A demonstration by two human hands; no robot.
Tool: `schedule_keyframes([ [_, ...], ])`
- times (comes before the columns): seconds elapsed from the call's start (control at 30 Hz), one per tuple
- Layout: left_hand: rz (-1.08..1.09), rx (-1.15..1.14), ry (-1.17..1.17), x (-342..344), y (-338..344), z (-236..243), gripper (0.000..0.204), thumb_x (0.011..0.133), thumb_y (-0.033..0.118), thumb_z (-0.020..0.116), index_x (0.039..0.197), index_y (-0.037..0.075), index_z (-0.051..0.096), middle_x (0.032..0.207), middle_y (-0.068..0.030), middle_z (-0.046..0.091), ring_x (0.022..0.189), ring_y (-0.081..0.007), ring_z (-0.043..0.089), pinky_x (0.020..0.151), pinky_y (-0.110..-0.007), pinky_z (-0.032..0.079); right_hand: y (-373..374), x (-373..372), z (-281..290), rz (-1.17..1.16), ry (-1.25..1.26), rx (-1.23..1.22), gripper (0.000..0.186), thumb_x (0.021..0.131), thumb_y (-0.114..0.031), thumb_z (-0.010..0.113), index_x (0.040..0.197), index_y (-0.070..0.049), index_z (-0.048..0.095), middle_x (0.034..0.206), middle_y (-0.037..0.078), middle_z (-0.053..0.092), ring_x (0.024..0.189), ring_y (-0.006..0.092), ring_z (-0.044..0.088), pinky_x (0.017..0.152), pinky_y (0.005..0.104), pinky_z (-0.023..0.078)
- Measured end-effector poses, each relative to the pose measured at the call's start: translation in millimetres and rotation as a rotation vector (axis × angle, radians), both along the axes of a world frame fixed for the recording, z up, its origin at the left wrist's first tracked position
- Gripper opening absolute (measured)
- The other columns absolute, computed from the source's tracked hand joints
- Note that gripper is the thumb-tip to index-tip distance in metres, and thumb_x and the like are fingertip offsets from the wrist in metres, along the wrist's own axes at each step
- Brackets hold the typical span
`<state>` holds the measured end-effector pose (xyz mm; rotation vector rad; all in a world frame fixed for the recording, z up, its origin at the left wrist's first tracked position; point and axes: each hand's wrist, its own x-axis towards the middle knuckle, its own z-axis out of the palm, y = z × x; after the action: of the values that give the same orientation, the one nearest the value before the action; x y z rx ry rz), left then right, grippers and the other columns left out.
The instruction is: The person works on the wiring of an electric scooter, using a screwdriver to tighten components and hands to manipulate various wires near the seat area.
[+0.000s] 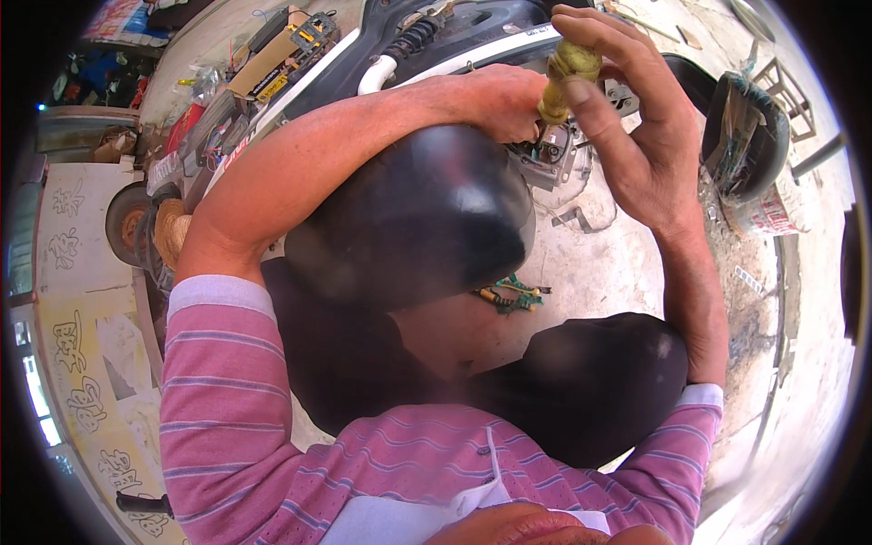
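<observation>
Right hand [627, 109]: closed around a yellow screwdriver handle [565, 77], tool pointing down at a grey metal engine part [554, 159] of a white-and-black scooter [427, 41].
Left hand [504, 100]: resting against the same part, beside the tool; whether it grips anything cannot be told.
Knees [427, 218]: dark trousers, crouched over pale concrete floor [590, 263].
Green-handled tools [513, 295]: lying on the floor between the knees.
Sleeves [227, 391]: pink striped.
Black tyre [749, 136]: at right.
</observation>
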<state>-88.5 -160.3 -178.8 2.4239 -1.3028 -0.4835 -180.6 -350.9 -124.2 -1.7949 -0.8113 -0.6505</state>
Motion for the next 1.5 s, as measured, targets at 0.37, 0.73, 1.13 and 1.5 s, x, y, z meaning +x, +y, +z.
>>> schedule_keyframes([
  [0.37,-0.016,0.053,0.003,0,-3,1,0.016,0.088,0.008,0.068,0.101,0.0,0.064,0.093,-0.0165,0.066,0.09,-0.0336,0.063,0.079,-0.043,0.05,1,4,-6,0.011,0.094,0.087,0.04,0.096,-0.003,0.059,0.136,0.002,0.06,0.117,0.017,0.071,0.106,0.0254,0.068,0.093,0.0356,0.054],
  [0.73,-0.017,0.062,-0.035,1,-2,-1,0.028,0.083,0.009,0.065,0.111,0.01,0.068,0.098,-0.0175,0.072,0.097,-0.0382,0.068,0.082,-0.049,0.054,0,3,-1,0.01,0.096,0.044,0.039,0.094,-0.006,0.065,0.133,-0.001,0.063,0.118,0.015,0.07,0.107,0.0236,0.067,0.092,0.0345,0.053],
  [1.13,-0.018,0.052,-0.048,6,0,-11,0.025,0.083,0.01,0.065,0.108,0.01,0.068,0.095,-0.0165,0.072,0.096,-0.0378,0.068,0.081,-0.048,0.054,-6,4,3,0.029,-0.025,-0.042,0.039,0.091,0.001,0.059,0.13,0.003,0.062,0.117,0.018,0.069,0.107,0.0268,0.067,0.094,0.0372,0.054],
  [1.5,-0.038,0.045,-0.017,0,0,0,0.023,0.086,0.004,0.069,0.109,0.001,0.066,0.097,-0.016,0.069,0.095,-0.0283,0.065,0.081,-0.04,0.051,-4,1,2,0.099,0.143,0.066,0.036,0.094,-0.008,0.067,0.13,-0.007,0.069,0.123,0.008,0.067,0.11,0.0191,0.064,0.093,0.0305,0.051],
])
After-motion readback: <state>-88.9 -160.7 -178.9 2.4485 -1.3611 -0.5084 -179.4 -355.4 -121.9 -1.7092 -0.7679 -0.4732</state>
